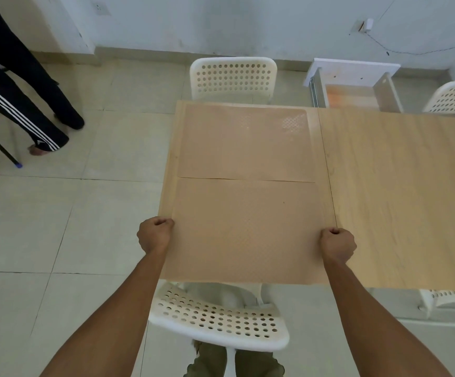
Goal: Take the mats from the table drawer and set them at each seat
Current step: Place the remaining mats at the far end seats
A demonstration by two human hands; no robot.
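Observation:
Two tan, lightly textured mats lie on the left end of the wooden table (397, 191). The far mat (245, 142) lies flat in front of the far white chair. The near mat (245, 229) lies just in front of me, its far edge meeting the far mat. My left hand (155, 234) grips the near mat's left edge and my right hand (337, 242) grips its right edge. At the table's far side the white drawer (354, 85) stands pulled out, with something orange-tan lying inside it.
White perforated chairs stand around the table: one at the far side (233, 77), one right below me (218, 317), one at the far right (454, 99), one at the near right (449, 297). A person's legs (17, 85) and a dark pole are at the left.

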